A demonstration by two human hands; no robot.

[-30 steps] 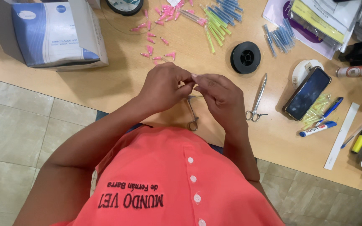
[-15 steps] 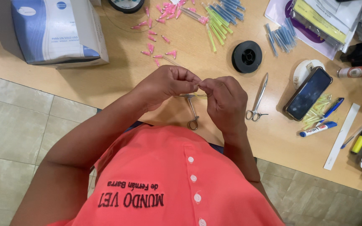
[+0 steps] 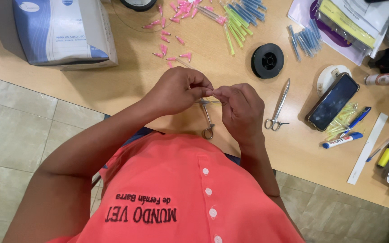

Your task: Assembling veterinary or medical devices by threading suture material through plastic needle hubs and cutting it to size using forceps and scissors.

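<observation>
My left hand [image 3: 178, 92] and my right hand [image 3: 240, 110] meet fingertip to fingertip above the wooden table [image 3: 127, 81]. Both pinch a very small thin item between them; its kind is too small to tell. Right under the hands lies a metal clamp tool with finger rings [image 3: 208, 122]. A second pair of metal scissors [image 3: 279, 108] lies just right of my right hand. Small pink caps [image 3: 169, 42] are scattered on the table beyond my left hand.
A white and blue box [image 3: 57, 31] stands at the far left. Green and blue sticks [image 3: 239, 20], a black spool [image 3: 267, 60], a phone [image 3: 333, 101], pens [image 3: 343, 139], a ruler [image 3: 367, 148] and papers [image 3: 351, 22] fill the right side. Tiled floor lies to the left.
Both hands stay joined at the fingertips and have shifted only slightly; the fingers have worked the small item a little.
</observation>
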